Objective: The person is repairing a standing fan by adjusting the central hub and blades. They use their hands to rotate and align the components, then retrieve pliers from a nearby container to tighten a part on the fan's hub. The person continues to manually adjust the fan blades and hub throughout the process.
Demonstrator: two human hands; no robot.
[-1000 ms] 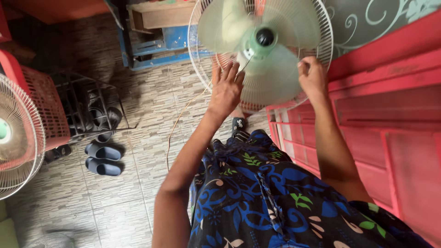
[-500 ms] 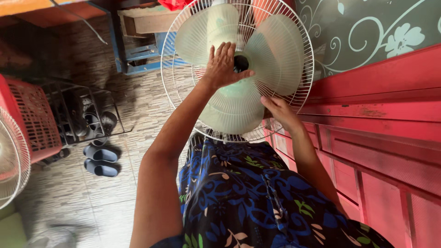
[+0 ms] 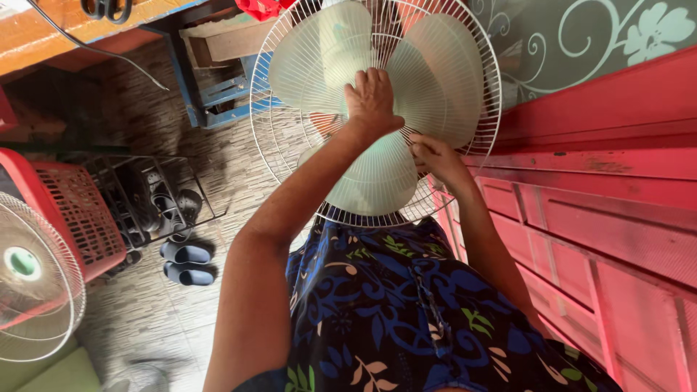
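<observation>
Two fans: one pale green, three-bladed fan (image 3: 377, 109) at twelve o'clock, one caged fan (image 3: 33, 279) at nine. Two hands: left hand (image 3: 372, 101), right hand (image 3: 434, 156). Two dark slippers (image 3: 186, 261) at nine. One red basket (image 3: 69, 210).

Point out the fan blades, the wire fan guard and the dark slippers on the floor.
fan blades (image 3: 443, 69): head view, upper right blade's face
wire fan guard (image 3: 270, 134): head view, left rim wires
dark slippers (image 3: 185, 252): head view, upper slipper's top
</observation>
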